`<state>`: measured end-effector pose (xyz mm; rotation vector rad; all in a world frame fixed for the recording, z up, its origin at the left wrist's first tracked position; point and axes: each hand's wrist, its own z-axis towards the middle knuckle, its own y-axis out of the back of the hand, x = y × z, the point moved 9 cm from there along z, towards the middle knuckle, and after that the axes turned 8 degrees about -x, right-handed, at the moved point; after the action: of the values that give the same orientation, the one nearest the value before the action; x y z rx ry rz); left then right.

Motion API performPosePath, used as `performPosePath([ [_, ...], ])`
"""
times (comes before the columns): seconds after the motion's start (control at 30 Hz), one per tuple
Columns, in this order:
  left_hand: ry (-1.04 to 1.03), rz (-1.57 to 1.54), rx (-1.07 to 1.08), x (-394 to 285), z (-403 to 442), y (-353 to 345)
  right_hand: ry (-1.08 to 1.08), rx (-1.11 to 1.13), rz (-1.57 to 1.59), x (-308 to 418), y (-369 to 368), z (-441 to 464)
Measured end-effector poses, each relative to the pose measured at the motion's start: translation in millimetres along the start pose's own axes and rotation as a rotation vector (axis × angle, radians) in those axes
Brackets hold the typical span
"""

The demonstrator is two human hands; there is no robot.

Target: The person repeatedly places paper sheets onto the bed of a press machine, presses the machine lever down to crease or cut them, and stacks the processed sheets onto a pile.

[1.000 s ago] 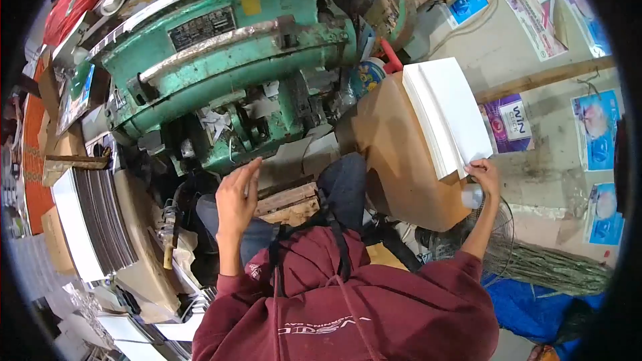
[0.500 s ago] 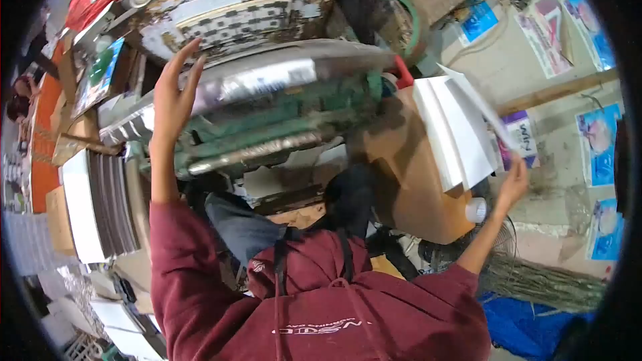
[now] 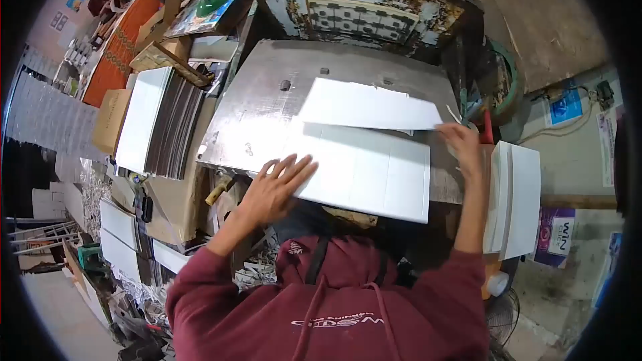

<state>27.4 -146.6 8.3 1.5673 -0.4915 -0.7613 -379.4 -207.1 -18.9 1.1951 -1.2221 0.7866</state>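
A white sheet of card (image 3: 368,107) lies at a slant over the grey metal plate (image 3: 247,113) of a machine. My right hand (image 3: 461,150) pinches its right-hand corner between thumb and fingers. Nearer to me, a larger white sheet with faint crease lines (image 3: 374,170) rests on the plate, its front edge reaching the plate's front side. My left hand (image 3: 277,190) has its fingers spread over the left front corner of this creased sheet. Whether the palm presses on it, I cannot tell.
Right of the plate stands a stack of white sheets (image 3: 521,200), near a purple-and-white box (image 3: 555,237). Leftward is a thick stack of boards (image 3: 157,124) beside a brown carton (image 3: 110,120). A worn upright machine part (image 3: 361,10) stands behind the plate.
My right hand has brought a white sheet from the right-hand stack over the plate. The raised left hand has come down to the creased sheet. The plate's face now shows, where its edge did before.
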Motion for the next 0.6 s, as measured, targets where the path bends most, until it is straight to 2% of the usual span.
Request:
performPosePath([
  [0.07, 0.047, 0.049, -0.015, 3.4, -27.4, 19.8, -0.024, 0.118, 0.18, -13.9, -46.4, 26.4],
  [0.13, 0.156, 0.015, -0.149, 29.4, -52.0, 42.9, -0.103, 0.275, -0.212, -29.5, -76.3, 50.6],
  [0.17, 0.209, -0.008, -0.267, 45.5, -67.6, 64.4, -0.104, 0.282, -0.214, -25.7, -80.2, 55.5],
  [0.2, 0.259, -0.028, -0.387, 61.4, -83.6, 89.4, 0.092, 0.169, -0.366, -4.4, -74.1, 63.7],
  [0.23, 0.378, 0.18, -0.436, 72.9, -100.2, 118.5, 0.285, 0.049, -0.516, 16.0, -66.9, 66.7],
  [0.27, 0.492, 0.388, -0.48, 83.0, -117.9, 145.4, 0.282, 0.046, -0.521, 15.7, -60.1, 69.7],
  [0.33, 0.628, 0.531, -0.742, 117.2, -164.5, 184.2, 0.512, -0.247, -0.847, 37.5, -29.0, 72.2],
  [0.4, 0.782, 0.711, -0.889, 131.9, -183.8, 207.1, 0.601, -0.31, -0.635, 84.9, -9.1, 49.6],
  [0.43, 0.885, 0.731, -0.906, 166.2, -207.8, 200.2, 0.567, -0.366, -0.626, 108.6, 3.2, 33.5],
  [0.47, 0.904, 0.785, -0.903, 198.4, -225.2, 189.5, 0.534, -0.416, -0.613, 123.5, 14.1, 15.6],
  [0.53, 1.019, 0.736, -0.87, 256.6, -248.7, 158.2, 0.53, -0.582, -0.541, 120.0, 51.9, -15.1],
  [0.57, 1.042, 0.777, -0.713, 299.1, -261.9, 131.7, 0.524, -0.609, -0.673, 111.7, 69.5, -28.8],
  [0.6, 1.025, 0.705, -0.671, 337.2, -271.1, 101.1, 0.513, -0.642, -0.812, 101.1, 93.8, -44.3],
])
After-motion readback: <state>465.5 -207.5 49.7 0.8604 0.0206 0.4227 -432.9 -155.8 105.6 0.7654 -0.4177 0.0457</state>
